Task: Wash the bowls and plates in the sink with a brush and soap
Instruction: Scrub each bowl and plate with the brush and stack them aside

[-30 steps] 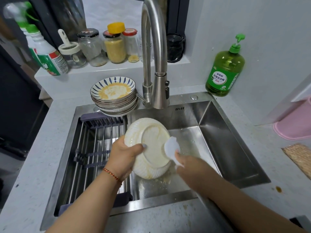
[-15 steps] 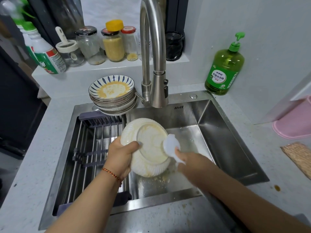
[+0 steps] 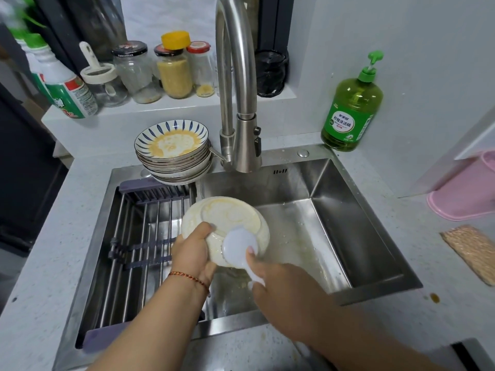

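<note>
While the left hand [image 3: 194, 253] held the white bowl [image 3: 227, 226] over the sink [image 3: 356, 236], the brush [image 3: 240, 247] had slid from the bowl's right edge down onto its lower side — a second ago it was only touching the rim there. Now its round white head sat flat on the bowl's outside, low in the middle of the frame. That looked like real scrubbing of the underside, so the washing of this bowl was under way but not done; yellow smears still showed on its base.

The left hand's fingers were curled round the bowl's left rim, with the thumb on top of the bottom face. The right hand [image 3: 284, 295] was wrapped round the brush handle, with one fingertip [image 3: 251, 249] pressed on the back of the brush head.

The bowl was turned over and tipped, so its bottom faced up toward the camera. The brush's long line ran from its head, up and left, down to the handle at the lower right.

A stack of dirty plates [image 3: 172, 153] waited at the upper left of the sink — most of the job was likely still ahead. The green soap bottle [image 3: 351, 111] stood at the upper right, well apart from the hands.
</note>
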Action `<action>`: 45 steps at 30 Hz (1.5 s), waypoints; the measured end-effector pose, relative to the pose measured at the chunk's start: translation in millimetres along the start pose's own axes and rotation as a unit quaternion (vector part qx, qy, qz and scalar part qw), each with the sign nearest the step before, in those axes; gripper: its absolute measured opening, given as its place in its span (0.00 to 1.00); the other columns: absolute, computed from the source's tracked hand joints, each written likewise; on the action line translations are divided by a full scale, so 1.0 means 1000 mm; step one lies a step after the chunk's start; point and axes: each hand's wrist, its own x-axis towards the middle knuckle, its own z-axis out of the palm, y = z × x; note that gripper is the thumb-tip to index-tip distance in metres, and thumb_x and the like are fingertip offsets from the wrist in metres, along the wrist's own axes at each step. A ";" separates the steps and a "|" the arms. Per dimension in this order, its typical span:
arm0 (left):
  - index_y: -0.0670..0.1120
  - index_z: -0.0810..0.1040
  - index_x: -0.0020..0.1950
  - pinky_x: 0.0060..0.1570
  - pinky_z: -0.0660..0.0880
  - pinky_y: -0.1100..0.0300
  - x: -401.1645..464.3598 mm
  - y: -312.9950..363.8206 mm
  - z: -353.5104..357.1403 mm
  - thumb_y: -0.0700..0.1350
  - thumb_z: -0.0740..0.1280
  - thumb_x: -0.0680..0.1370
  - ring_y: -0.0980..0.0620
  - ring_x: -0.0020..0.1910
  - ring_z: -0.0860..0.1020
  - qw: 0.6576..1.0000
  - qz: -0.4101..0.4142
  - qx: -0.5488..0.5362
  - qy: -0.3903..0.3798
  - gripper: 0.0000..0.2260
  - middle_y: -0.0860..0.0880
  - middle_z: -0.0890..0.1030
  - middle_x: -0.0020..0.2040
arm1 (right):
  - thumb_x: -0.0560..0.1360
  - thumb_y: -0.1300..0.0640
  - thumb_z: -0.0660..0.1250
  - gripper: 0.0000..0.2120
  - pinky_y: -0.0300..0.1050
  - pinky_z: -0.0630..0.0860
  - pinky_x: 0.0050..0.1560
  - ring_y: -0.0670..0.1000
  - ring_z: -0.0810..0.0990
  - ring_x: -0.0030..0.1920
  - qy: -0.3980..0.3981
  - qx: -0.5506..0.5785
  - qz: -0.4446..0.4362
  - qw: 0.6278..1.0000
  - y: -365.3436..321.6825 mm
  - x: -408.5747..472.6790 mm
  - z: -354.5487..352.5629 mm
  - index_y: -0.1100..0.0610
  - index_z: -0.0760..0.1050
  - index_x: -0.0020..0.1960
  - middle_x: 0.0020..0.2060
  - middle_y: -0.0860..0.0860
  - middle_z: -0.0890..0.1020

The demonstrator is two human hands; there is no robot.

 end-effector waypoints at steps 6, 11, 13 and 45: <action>0.38 0.73 0.66 0.46 0.76 0.31 0.013 -0.003 -0.006 0.39 0.74 0.54 0.34 0.53 0.80 0.998 -0.030 -0.043 -0.045 0.39 0.35 0.80 0.58 | 0.81 0.50 0.52 0.27 0.42 0.69 0.44 0.49 0.73 0.44 0.001 -0.022 0.004 1.000 0.013 0.001 -0.007 0.44 0.46 0.78 0.39 0.47 0.71; 0.38 0.73 0.65 0.48 0.74 0.28 0.001 0.006 -0.005 0.33 0.66 0.69 0.34 0.56 0.78 0.996 -0.024 -0.029 -0.080 0.24 0.35 0.79 0.59 | 0.80 0.52 0.54 0.27 0.39 0.67 0.36 0.46 0.72 0.38 0.024 -0.015 0.080 0.996 0.039 0.019 -0.022 0.46 0.52 0.78 0.43 0.51 0.76; 0.39 0.75 0.63 0.50 0.75 0.31 0.002 0.006 -0.009 0.30 0.63 0.72 0.35 0.56 0.79 0.995 -0.008 -0.017 -0.102 0.20 0.36 0.80 0.58 | 0.80 0.53 0.56 0.26 0.39 0.68 0.34 0.45 0.72 0.34 0.023 0.039 0.117 0.992 0.048 0.027 -0.033 0.45 0.56 0.76 0.38 0.50 0.76; 0.63 0.72 0.42 0.32 0.68 0.74 -0.039 0.028 -0.018 0.37 0.74 0.64 0.67 0.36 0.77 0.699 0.414 0.553 -0.186 0.22 0.65 0.77 0.32 | 0.79 0.57 0.62 0.08 0.37 0.66 0.22 0.46 0.68 0.19 0.071 0.374 0.188 0.905 0.052 0.029 -0.047 0.48 0.72 0.57 0.24 0.50 0.70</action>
